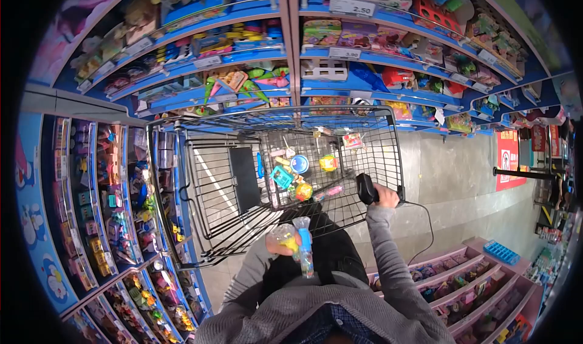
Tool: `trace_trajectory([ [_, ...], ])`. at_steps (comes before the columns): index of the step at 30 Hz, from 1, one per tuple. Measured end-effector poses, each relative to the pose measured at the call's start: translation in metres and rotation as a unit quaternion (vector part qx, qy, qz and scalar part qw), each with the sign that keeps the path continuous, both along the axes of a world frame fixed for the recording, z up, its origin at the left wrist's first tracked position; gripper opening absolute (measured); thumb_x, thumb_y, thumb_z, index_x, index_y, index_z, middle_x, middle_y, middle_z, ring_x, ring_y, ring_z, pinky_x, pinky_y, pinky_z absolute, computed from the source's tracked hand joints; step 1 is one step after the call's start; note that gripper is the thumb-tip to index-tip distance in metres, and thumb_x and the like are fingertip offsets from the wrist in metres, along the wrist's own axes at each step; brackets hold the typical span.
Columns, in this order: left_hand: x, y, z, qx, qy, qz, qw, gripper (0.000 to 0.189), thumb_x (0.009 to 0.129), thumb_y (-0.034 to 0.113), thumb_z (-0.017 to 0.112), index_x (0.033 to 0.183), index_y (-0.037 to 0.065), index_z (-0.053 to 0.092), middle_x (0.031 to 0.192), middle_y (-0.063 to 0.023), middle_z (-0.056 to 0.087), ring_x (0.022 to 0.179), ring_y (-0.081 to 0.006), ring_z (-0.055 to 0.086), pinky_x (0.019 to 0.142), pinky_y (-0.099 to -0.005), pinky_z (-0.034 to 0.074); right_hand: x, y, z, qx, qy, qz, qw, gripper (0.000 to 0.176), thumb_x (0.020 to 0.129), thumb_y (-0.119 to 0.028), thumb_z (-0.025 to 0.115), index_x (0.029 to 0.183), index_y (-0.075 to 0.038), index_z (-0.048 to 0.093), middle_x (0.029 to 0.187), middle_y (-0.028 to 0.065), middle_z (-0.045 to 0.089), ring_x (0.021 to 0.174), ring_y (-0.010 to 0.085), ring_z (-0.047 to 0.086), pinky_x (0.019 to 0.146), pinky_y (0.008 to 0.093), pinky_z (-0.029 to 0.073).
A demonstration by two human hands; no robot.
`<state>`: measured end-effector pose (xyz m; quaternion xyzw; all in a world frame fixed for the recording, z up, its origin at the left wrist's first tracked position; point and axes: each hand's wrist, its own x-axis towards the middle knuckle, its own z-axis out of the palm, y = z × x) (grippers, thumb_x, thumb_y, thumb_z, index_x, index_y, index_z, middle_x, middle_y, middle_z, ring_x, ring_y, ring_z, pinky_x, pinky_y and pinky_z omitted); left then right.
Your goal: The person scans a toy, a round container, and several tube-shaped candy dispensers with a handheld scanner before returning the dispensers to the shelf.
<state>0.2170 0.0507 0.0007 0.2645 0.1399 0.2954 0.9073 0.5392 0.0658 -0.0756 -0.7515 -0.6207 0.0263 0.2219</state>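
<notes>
My left hand (283, 239) is in front of my body, below the shopping cart's (246, 177) near side. It is closed on a clear, rounded toy (282, 231) with yellow inside. A clear tube toy (304, 247) with a blue band and small coloured pieces stands upright against that hand; whether the fingers grip it too is partly hidden. At the cart's right corner, my right hand (387, 196) is closed on a black corded device (366, 189). Inside the basket lie several small toys, among them a round blue one (299, 164), a teal one (282, 177) and a yellow-red ball-like one (303, 191).
Blue shelves (255, 95) packed with toys run along the far side, more racks (115, 192) on the left. A pink tiered display (473, 283) stands at lower right with a blue tray (501, 252) on it. A thin black cable (431, 228) loops beside my right arm. Tiled floor (452, 186) shows right of the cart.
</notes>
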Motion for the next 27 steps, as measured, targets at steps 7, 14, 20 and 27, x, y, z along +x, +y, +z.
trace_trajectory([
  [7,-0.055,-0.029,0.061,-0.013,-0.096,0.070,0.993,0.030,0.064,0.007,0.065,0.090,0.004,0.049,0.101,-0.0200,0.042,0.090,-0.0361,0.051,0.075,-0.0448,0.043,-0.008,-0.002,0.003,-0.022,-0.045,0.003,0.999,0.044,0.054,0.001,0.052,0.095,-0.014,0.057,0.083,0.0017,0.055,0.084,0.0222,0.047,0.081,0.0367,0.030],
  [14,-0.139,-0.078,0.049,0.057,0.008,0.235,0.970,0.031,0.060,0.010,0.066,0.084,0.003,0.048,0.098,-0.0215,0.045,0.086,-0.0389,0.053,0.069,-0.0474,0.046,-0.079,-0.025,0.042,-0.011,0.204,0.022,0.979,0.031,0.064,-0.003,0.055,0.095,-0.004,0.052,0.085,0.0187,0.055,0.084,0.0296,0.054,0.070,0.0360,0.042],
  [20,-0.118,-0.074,0.062,0.039,-0.075,0.252,0.964,0.033,0.063,0.012,0.062,0.090,0.005,0.044,0.101,-0.0215,0.042,0.088,-0.0382,0.052,0.072,-0.0469,0.044,-0.184,-0.041,0.136,-0.181,0.560,0.092,0.803,0.041,0.062,-0.011,0.069,0.100,-0.004,0.053,0.089,0.0067,0.058,0.079,0.0154,0.056,0.070,0.0265,0.045],
  [27,-0.130,-0.074,0.078,0.035,0.108,0.182,0.977,0.035,0.065,0.007,0.062,0.096,0.001,0.047,0.088,-0.0078,0.051,0.077,-0.0162,0.051,0.068,-0.0280,0.042,-0.243,-0.057,0.231,-0.083,0.396,0.411,0.817,0.050,0.061,-0.025,0.072,0.102,-0.004,0.053,0.101,0.0089,0.055,0.094,0.0201,0.052,0.084,0.0290,0.039],
])
